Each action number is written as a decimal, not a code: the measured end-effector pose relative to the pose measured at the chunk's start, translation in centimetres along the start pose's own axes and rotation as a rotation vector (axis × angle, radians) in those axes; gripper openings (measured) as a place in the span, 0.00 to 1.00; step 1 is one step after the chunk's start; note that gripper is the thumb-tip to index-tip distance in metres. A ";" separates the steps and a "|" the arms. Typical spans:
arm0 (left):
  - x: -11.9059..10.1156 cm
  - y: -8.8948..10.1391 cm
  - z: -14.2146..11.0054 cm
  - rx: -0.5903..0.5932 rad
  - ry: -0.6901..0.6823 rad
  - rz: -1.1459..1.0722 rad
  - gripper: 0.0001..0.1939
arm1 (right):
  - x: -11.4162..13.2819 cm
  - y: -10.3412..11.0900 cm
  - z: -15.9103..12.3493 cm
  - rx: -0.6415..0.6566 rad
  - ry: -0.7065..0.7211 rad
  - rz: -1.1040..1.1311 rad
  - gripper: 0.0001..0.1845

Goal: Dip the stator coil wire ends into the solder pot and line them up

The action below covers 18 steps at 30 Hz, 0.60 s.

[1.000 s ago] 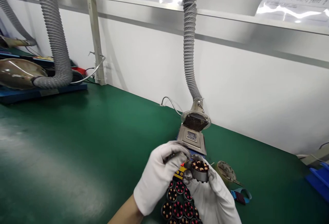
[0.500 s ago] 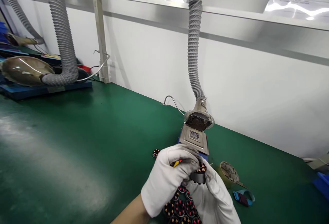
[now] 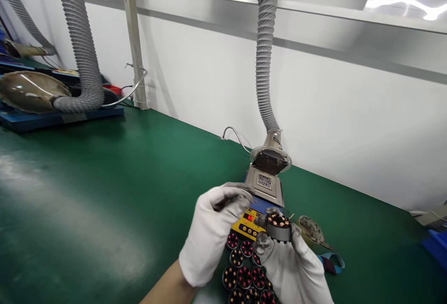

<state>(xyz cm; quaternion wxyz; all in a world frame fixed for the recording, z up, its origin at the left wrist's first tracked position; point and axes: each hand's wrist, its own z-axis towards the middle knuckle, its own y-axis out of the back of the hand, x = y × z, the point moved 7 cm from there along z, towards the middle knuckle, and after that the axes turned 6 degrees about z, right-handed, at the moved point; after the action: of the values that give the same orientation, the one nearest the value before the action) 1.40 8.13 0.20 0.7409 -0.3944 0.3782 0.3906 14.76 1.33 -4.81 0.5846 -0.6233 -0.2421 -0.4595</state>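
Note:
My right hand [image 3: 293, 260], in a white glove with dark-stained fingertips, grips a motor stator [image 3: 279, 233] by its dark rim. The stator is roughly level, its copper windings showing on top. To its left, apart from it, my gloved left hand [image 3: 209, 229] is curled with the fingertips pressed together. Anything between those tips is too small to make out. Below and between the hands stand several more stators [image 3: 244, 277], some with copper and some with red-pink windings. Just behind the hands is a blue box-shaped device with a yellow front panel [image 3: 248, 224] and a lit red display.
A metal plate [image 3: 265, 182] tops the device, under a fume extractor hood [image 3: 271, 159] on a grey hose [image 3: 265, 57]. Right of my hands are a round pot [image 3: 310, 230] of greyish stuff and a blue strap [image 3: 331, 263]. Another hood [image 3: 31, 91] lies far left.
My left hand has moved left, away from the stator, uncovering the yellow panel. The stator in my right hand has shifted slightly right and up.

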 end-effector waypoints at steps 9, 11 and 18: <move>-2.2 -4.7 -0.8 0.523 -0.301 0.304 0.18 | -0.8 -0.1 -0.5 -0.080 0.055 0.066 0.21; -1.6 -4.5 -0.5 0.470 -0.192 0.138 0.10 | -1.3 0.2 -0.3 -0.079 0.090 0.082 0.19; 0.9 -0.5 0.3 0.123 0.126 -0.177 0.06 | -1.0 -1.9 -1.1 0.077 -0.211 0.247 0.17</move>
<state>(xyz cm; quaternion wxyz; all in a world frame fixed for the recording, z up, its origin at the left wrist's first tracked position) 2.26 8.45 -0.36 0.7699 -0.4039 0.4111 0.2741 12.38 0.90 -4.77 0.6315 -0.6702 -0.2411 -0.3064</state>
